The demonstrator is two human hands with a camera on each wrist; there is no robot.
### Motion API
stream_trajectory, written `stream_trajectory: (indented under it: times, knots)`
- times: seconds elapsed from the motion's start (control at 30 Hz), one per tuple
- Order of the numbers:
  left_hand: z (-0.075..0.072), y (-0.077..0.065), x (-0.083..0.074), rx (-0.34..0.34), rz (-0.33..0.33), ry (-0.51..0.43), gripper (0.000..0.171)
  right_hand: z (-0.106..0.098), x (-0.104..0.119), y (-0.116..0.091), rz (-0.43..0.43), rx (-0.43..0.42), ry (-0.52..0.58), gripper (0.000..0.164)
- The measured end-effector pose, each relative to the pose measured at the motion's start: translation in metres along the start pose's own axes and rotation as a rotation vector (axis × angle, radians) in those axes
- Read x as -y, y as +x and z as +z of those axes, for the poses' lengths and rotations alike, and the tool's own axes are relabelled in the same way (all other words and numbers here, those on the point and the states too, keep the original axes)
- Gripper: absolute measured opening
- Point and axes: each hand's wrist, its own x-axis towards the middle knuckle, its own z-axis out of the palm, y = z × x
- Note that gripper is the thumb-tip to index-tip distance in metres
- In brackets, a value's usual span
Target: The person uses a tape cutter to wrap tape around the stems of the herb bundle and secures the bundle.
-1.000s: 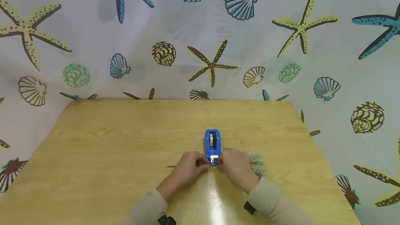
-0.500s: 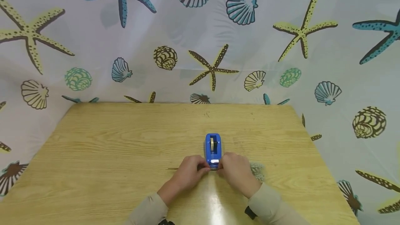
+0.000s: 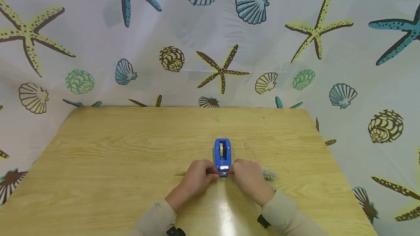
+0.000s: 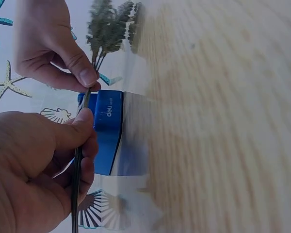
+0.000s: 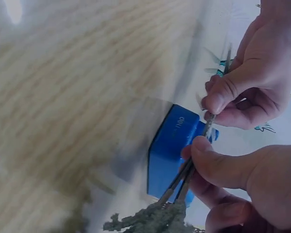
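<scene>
Both hands hold a small bundle of dried flowers by its thin dark stems, level across the front of a blue tape dispenser [image 3: 222, 162]. My left hand [image 3: 198, 176] pinches the stems [image 4: 76, 182] between thumb and fingers, their bare ends sticking out to the left. Close by, my right hand [image 3: 248, 178] pinches them nearer the grey-green flower heads [image 4: 107, 28], which stick out to the right. Between the fingertips a short stretch of the bundle shows, pale and shiny in the right wrist view. The dispenser carries a roll of tape [image 3: 221, 150].
The dispenser stands on a wood-grain table [image 3: 131, 148]. A white curtain [image 3: 190, 28] printed with starfish and shells hangs behind the table and along its sides.
The hands stay at the dispenser's front with their pinch on the bundle. The flower heads look narrower than before and the stem ends fan out slightly more. The head view shifts a little.
</scene>
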Motion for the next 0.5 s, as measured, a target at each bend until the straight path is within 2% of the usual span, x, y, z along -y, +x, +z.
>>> stream_trajectory:
  times: [0.13,0.5]
  knots:
    - [0.0010,0.0006,0.0002,-0.017,0.014,-0.006,0.009,0.0039,-0.0038,0.0007,0.008,0.002,0.032,0.004]
    - [0.0006,0.0004,-0.0024,-0.003,-0.019,-0.033,0.009,0.0036,-0.0051,0.0057,0.014,0.012,0.102,0.005]
